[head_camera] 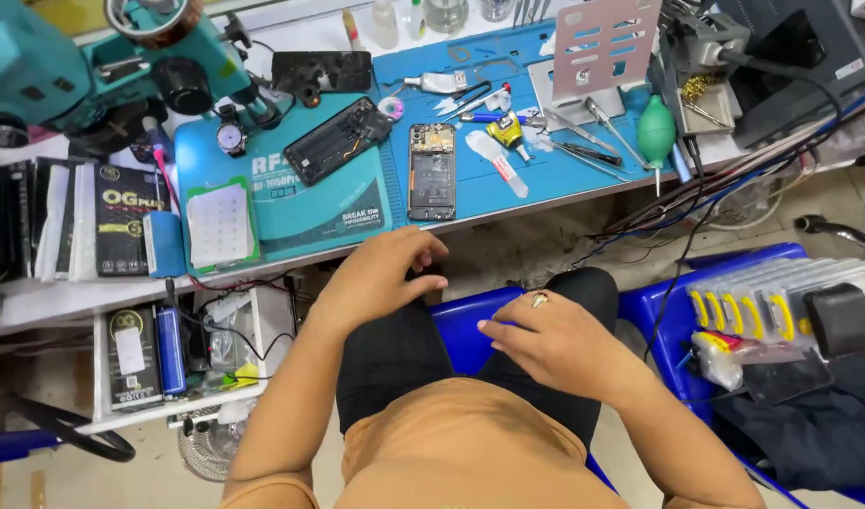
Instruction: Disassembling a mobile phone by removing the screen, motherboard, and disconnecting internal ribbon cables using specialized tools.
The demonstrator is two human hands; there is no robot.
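My left hand (381, 271) rests on my left knee below the bench edge, fingers curled over a small dark object that is mostly hidden. My right hand (550, 341), with a ring on one finger, lies flat on my right thigh and holds nothing. Straight ahead on the blue work mat (338, 212) lies an opened phone (432, 171) with its insides showing. A second opened phone body (337, 139) lies tilted to its left. Both hands are below and apart from the phones.
Tweezers and screwdrivers (583, 132), a green air blower (656, 132) and a metal stand (602, 42) crowd the mat's right. A teal microscope (122, 66) stands far left. Boxes (122, 221) line the left shelf. A blue stool (725, 311) at right holds parts cases (781, 306). Cables hang off the bench.
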